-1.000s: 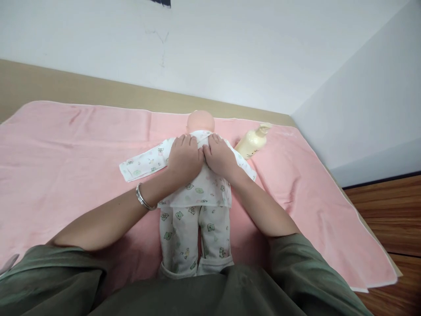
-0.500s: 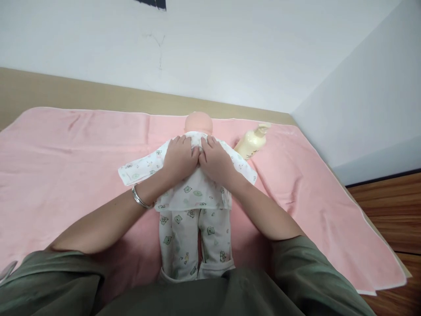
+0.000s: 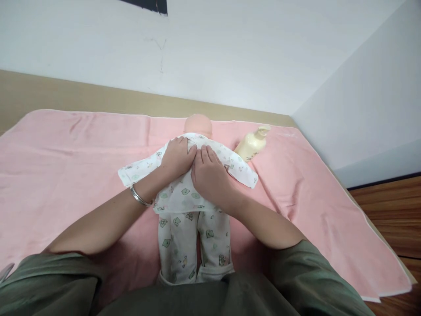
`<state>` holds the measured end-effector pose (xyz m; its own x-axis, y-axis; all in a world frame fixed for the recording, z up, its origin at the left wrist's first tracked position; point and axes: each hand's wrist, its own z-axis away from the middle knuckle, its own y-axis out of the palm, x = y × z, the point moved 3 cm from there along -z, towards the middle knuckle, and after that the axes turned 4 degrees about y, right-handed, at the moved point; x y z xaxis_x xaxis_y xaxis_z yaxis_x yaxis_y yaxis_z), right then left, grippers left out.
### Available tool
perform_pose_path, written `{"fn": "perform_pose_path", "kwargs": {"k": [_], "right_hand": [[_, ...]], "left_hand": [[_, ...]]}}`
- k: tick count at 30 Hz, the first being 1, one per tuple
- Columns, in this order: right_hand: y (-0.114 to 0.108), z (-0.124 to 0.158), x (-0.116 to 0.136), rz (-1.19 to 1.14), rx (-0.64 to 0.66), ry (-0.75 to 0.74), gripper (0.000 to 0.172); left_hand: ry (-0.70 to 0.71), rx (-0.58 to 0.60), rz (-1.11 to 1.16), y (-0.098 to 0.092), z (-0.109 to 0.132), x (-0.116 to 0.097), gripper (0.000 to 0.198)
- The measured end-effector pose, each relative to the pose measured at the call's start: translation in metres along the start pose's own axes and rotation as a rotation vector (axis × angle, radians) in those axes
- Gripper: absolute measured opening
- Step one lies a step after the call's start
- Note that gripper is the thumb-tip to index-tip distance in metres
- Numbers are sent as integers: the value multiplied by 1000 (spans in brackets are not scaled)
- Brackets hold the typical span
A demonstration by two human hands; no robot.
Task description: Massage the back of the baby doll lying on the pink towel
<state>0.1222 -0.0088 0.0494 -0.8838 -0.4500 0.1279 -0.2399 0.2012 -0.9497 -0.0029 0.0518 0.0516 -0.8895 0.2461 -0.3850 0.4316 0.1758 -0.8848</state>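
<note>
A baby doll point(image 3: 198, 125) lies on a pink cloth point(image 3: 82, 153), its bald head away from me and no face showing. It wears a white printed shirt point(image 3: 179, 199) and matching trousers point(image 3: 210, 241), sleeves spread to both sides. My left hand point(image 3: 179, 156) rests over the left shoulder area, fingers curving over the fabric and thumb pointing inward. Flat on the middle of the shirt lies my right hand point(image 3: 210, 175), its fingers extended and side by side, close to the left thumb. Neither hand visibly grasps anything. A silver bangle point(image 3: 140, 196) circles my left wrist.
A cream pump bottle point(image 3: 251, 144) lies tilted on the cloth, just beyond the doll's right sleeve. The cloth covers a light wooden surface point(image 3: 98, 94) that meets a white wall point(image 3: 213, 57). Brown wood-grain panelling point(image 3: 391, 210) is at the right.
My right hand has slid down from the shoulder toward the middle of the shirt, uncovering the right shoulder. My left hand stays nearly in place. The view has tipped up slightly.
</note>
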Motion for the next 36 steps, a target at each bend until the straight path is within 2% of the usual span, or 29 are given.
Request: {"fn": "perform_pose_path", "kwargs": {"k": [3,6,8,10,13,15,16,18,20,24,28,36], "right_hand": [[1,-16,-16,-89,14,7,53],[2,-41,-44,-120,46,138,46],[3,-50,-53,-96,76,190,44],[2,-49,-51,-60,75,180,45],[0,-32,-33,3,14,128,53],[-1,-16,-17,32,-23,94,57],[-2,-9,-10,38,-31,79,58],[-2,0,0,33,-23,50,58],[-2,0,2,-4,-4,19,56],[1,-22,-20,-142,30,69,59],[8,-42,-39,-206,78,179,67],[11,-38,-39,-246,57,183,67]], "left_hand": [[132,-23,-117,0,13,-13,36],[289,-23,-206,0,29,-29,39],[312,-26,-229,0,34,-33,40],[310,-21,-224,0,33,-31,42],[361,55,-218,1,22,-20,43],[313,96,-178,2,11,-10,40],[236,101,-133,3,6,-4,39],[63,79,-31,4,-1,5,37],[-10,36,24,6,-2,7,37],[-2,-55,22,9,3,5,36],[0,-65,19,11,6,4,36],[-9,-94,72,13,6,6,35]]}}
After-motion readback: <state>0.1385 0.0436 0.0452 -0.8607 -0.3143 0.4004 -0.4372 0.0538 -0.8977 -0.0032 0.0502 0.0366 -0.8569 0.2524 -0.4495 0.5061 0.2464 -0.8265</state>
